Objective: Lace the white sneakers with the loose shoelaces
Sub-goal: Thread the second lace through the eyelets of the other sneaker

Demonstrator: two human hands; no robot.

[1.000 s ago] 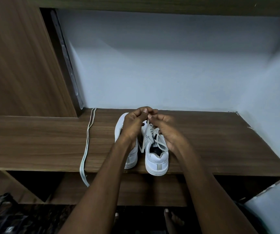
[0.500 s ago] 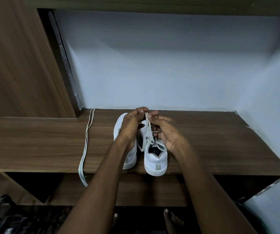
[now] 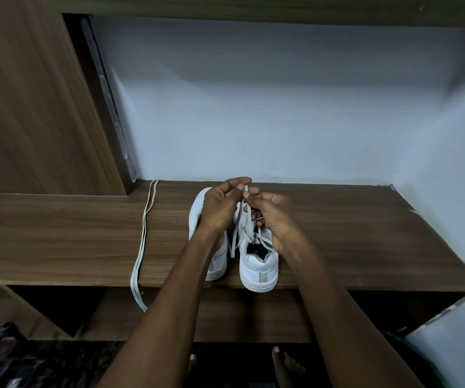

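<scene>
While both hands work above it, the right sneaker [image 3: 259, 264] stands heel-first at the front edge of the wooden shelf [image 3: 351, 233], its lace [image 3: 249, 219] partly threaded, with loops lying slack over the tongue. One strand of that lace now runs taut and upright from the eyelets to the fingertips; a second ago the hands sat lower and closer over the shoe, so the slack has just been drawn up. That suggests another eyelet pass on this shoe is being tightened. The left hand [image 3: 221, 208] pinches the lace tip from above, while the right hand [image 3: 274, 217] has its fingers curled round the strand just beneath. Touching the right sneaker's left side, the left sneaker [image 3: 211, 256] is largely hidden by the left wrist; whether it is laced cannot be told. Well left of the right sneaker, a second loose shoelace [image 3: 141, 247] lies doubled across the shelf and hangs over its front edge, so the other shoe probably awaits it.
</scene>
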